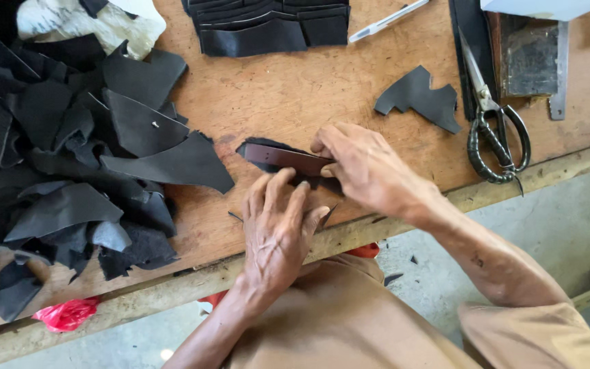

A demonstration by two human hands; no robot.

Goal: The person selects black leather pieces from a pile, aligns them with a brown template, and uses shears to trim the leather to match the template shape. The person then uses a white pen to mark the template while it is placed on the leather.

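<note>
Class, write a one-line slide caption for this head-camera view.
Both hands, left hand and right hand, press a dark leather strip on a wooden bench, between black leather scraps and scissors.

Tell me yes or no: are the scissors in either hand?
No, the scissors lie on the table, apart from the right hand and left hand.

The person wore tan clothing with a short sleeve; left hand [278, 229] and right hand [370, 167] were bare, veined, without rings.
</note>
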